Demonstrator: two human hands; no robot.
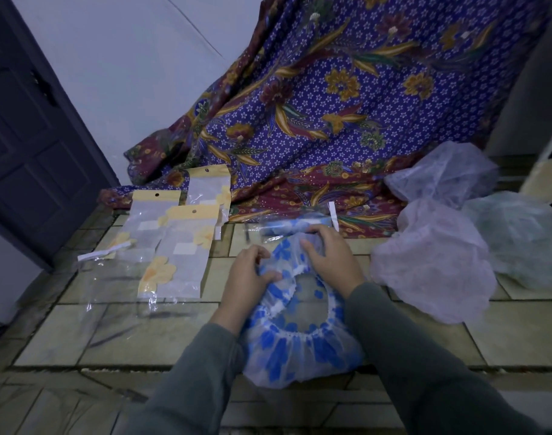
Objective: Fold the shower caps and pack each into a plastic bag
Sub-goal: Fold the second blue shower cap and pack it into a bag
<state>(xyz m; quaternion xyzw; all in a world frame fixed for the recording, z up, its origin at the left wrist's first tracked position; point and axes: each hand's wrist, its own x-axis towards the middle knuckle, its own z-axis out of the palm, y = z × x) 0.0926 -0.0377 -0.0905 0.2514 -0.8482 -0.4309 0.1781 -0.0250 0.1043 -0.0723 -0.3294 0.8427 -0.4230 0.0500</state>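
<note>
My grey sleeves (205, 381) come up from the bottom of the frame, and between them, low in the centre, lies the blue cap (300, 356), its white elastic rim facing up as a ring with the tiled floor (127, 334) showing through the clear plastic. My left hand (248, 282) is curled on the cap's left upper edge, thumb and fingers pinching a gathered bit of the film. My right hand (333, 262) grips the far edge of the same cap, fingers bent over the top, thumb pointing left. Just above my right hand, touching the cap's far edge, lies a packed bag (295, 226) with a rolled blue cap inside and a white strip at its right end. In the left centre of the frame several empty bags (174, 246) with yellow headers and yellow flowers overlap one another on the floor, one more standing a little higher and to the right. At the right centre sits a pink cap (435, 265), loose and puffed, with a white cap (441, 174) above it and a pale green cap (519, 237) at the right edge. A purple batik cloth (347, 105) drapes down across the upper middle and right, its hem on the floor behind the packed bag. A dark door (26, 136) fills the upper left.
</note>
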